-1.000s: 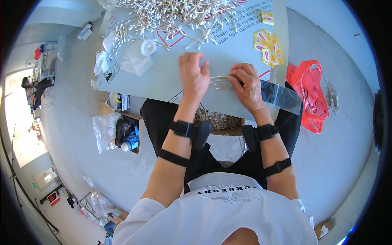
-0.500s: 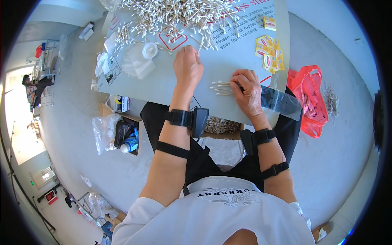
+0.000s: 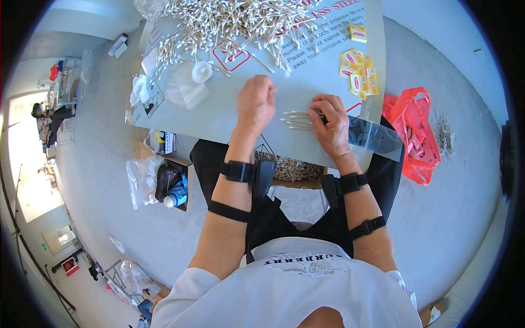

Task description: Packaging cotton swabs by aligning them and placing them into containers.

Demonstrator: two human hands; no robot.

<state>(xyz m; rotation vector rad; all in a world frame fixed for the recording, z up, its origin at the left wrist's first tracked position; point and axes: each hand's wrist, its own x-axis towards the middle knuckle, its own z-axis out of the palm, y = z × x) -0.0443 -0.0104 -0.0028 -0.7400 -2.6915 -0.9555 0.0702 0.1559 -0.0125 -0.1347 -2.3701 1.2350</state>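
Over the middle of the metal-topped table, my left hand (image 3: 256,104) is closed, its fingertips partly hidden. A blurred white cotton tip (image 3: 287,72) shows just beyond it, seemingly of a cotton swab in its grip. My right hand (image 3: 330,123) rests on the table to the right, fingers curled around several cotton swabs (image 3: 299,119); their white tips point left and the other ends are hidden under the hand. Farther back lies a large loose heap of cotton swabs (image 3: 229,24), with a few strays at its near edge.
A round white lid (image 3: 201,71) and clear plastic bags (image 3: 183,90) lie left on the table (image 3: 208,123). Small yellow packets (image 3: 361,74) are at the right. Beside the table hangs a red plastic bag (image 3: 411,134). Below its front edge is a box of swabs (image 3: 298,170).
My left hand has drawn back slightly from the swab heap toward me, a blurred white tip moving with it. My right hand has stayed in place over its swabs.
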